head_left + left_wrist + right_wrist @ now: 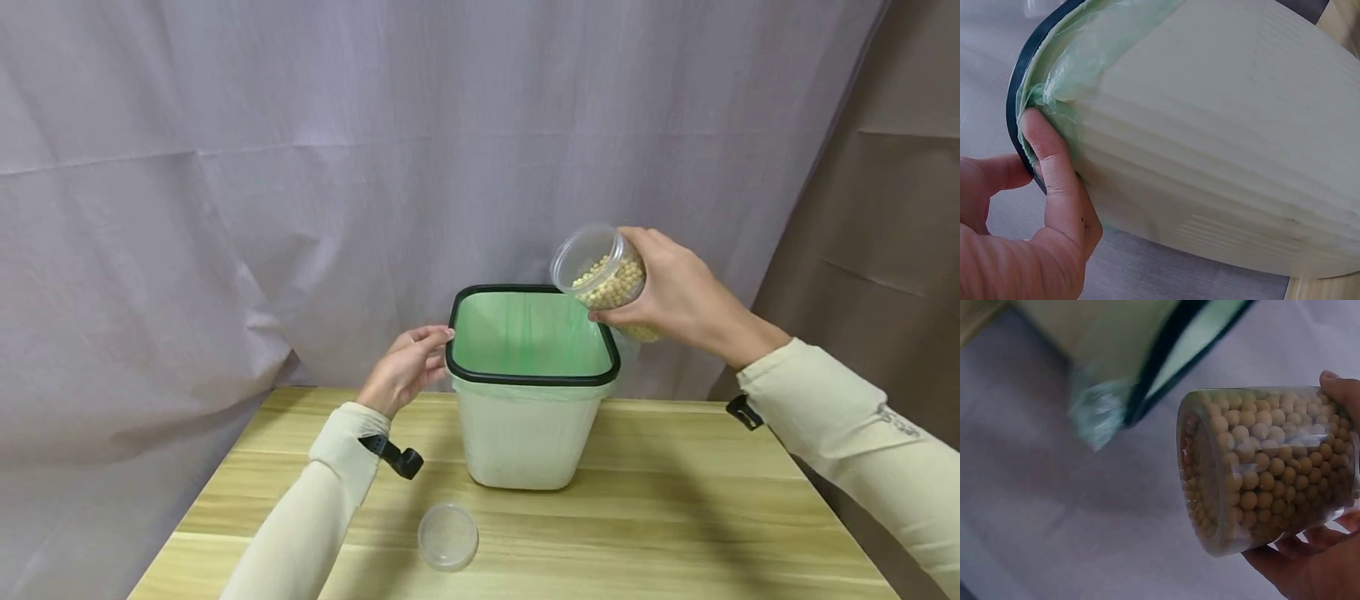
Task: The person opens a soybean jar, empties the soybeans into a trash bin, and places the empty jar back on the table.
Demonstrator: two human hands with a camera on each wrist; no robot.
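Hands work at a bin on the desk [675, 500]: the left hand [405, 367] rests relaxed fingertips on the black rim of the bin [525, 433], which has a green liner. Right hand [675, 296] grips a clear jar [603, 271] of beans, tilted over the bin's right rear corner. A round lid [447, 536] lies in front.

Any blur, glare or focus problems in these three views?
Head view: even soft light, sharp, faint shadows on the table. Left wrist: bin fills the frame, slightly soft. Right wrist: jar of beans sharp, bin rim and liner behind blurred.
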